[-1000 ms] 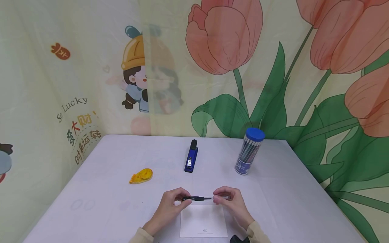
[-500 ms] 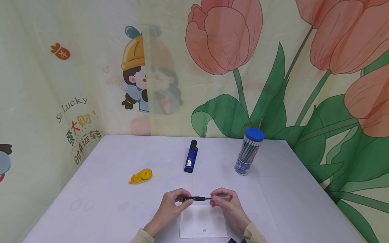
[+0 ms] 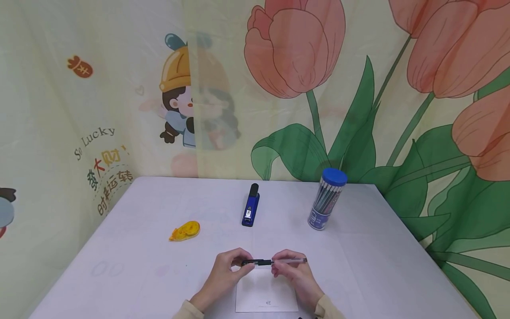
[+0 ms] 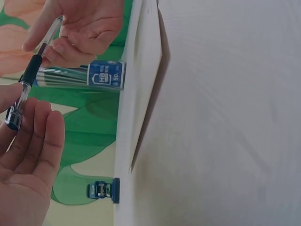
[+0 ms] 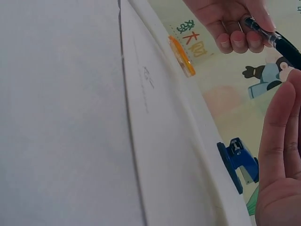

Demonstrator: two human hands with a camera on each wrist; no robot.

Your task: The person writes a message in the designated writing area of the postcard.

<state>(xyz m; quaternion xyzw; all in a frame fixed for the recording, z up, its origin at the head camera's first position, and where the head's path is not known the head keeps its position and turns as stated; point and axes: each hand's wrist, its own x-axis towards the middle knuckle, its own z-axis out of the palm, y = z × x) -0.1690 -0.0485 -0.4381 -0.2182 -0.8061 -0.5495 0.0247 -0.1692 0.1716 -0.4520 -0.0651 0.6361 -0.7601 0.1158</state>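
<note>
A pen (image 3: 264, 262) with a black grip and clear barrel lies level between my hands, above a white paper pad (image 3: 266, 292). My left hand (image 3: 226, 271) pinches its dark clip end between thumb and fingers. My right hand (image 3: 295, 270) pinches the clear barrel close to the grip, and the barrel's far end sticks out to the right. In the left wrist view the pen (image 4: 32, 70) slants between the left hand (image 4: 30, 160) and the right hand (image 4: 87, 30). The right wrist view shows the pen (image 5: 284, 46) partly cut off by the frame edge.
Beyond the hands, a blue stapler (image 3: 250, 208) lies on the white table (image 3: 119, 248). To its left is a yellow correction tape (image 3: 185, 231). A clear tub of pencils (image 3: 324, 201) with a blue lid stands at the back right, before a printed curtain (image 3: 223, 88).
My right hand has shifted left along the barrel toward the black grip, so more of the barrel's end shows past it. The left hand has moved slightly right and keeps its pinch.
</note>
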